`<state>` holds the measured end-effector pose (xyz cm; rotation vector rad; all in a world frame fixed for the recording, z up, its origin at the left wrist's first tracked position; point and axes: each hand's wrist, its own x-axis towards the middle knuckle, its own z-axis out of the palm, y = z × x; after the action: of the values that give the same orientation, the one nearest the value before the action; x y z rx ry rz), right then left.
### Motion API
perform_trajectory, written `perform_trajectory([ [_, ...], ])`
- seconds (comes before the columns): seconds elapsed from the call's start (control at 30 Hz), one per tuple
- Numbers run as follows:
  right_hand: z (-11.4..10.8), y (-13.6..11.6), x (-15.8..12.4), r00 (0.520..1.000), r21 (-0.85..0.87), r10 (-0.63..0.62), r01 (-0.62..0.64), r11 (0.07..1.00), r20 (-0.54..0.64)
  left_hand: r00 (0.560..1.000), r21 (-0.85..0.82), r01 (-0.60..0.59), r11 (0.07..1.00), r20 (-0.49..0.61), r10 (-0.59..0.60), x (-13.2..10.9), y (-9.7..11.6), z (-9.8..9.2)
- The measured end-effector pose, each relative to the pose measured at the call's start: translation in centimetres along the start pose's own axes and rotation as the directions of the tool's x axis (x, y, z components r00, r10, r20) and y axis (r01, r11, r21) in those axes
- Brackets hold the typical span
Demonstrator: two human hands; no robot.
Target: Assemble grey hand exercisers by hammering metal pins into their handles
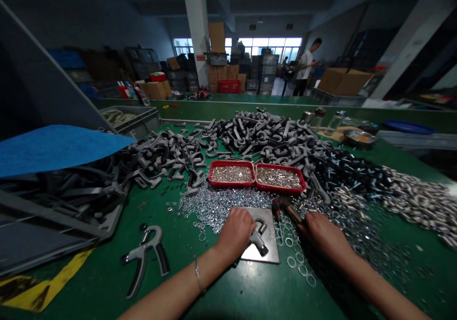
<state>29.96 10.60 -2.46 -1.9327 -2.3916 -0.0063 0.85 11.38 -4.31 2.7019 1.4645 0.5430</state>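
My left hand [235, 228] is closed around a grey hand-grip exerciser part [257, 244], pressed against a square metal plate [269, 251] on the green bench. Its fingers hide part of the piece. To the right, my right hand [323, 232] wraps around the handle of a hammer [293, 212]. The hammer head lies just beyond the plate's upper right corner, near loose metal rings [303, 269]. At the left, a hand-grip exerciser [152, 251] with a spring and two grey-and-black handles rests on the bench.
Two red trays [255, 185] of small metal parts stand ahead, behind scattered washers [214, 210]. Grey handles [264, 134] heap at the back. Black parts [350, 172] and metal cylinders [414, 201] pile on the right. A crate [110, 225] borders the left. One person [305, 67] stands far off.
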Motion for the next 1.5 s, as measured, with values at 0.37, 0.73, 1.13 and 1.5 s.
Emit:
perform_trajectory([
  [0.37, -2.6, -3.7, -3.9, 0.995, 0.659, -0.045, -0.028, 0.752, 0.094, 0.981, 0.033, -0.146, 0.989, 0.135, 0.14, -2.9, 1.4, -2.0],
  [0.73, -5.8, -7.7, -4.2, 0.975, 0.576, -0.106, -0.026, 0.817, 0.194, 0.983, -0.245, 0.175, 0.954, -0.008, -0.183, -4.8, 1.3, 0.3],
  [1.13, -1.6, 0.5, -0.9, 0.931, 0.559, 0.229, -0.354, 0.75, 0.283, 0.91, -0.651, 0.414, 0.636, 0.313, -0.272, -2.3, 0.2, -3.8],
  [1.5, 1.9, -6.5, 5.7, 0.974, 0.341, 0.209, -0.225, 0.913, 0.084, 0.949, -0.327, 0.311, 0.892, 0.161, -0.272, -4.8, 0.9, -2.2],
])
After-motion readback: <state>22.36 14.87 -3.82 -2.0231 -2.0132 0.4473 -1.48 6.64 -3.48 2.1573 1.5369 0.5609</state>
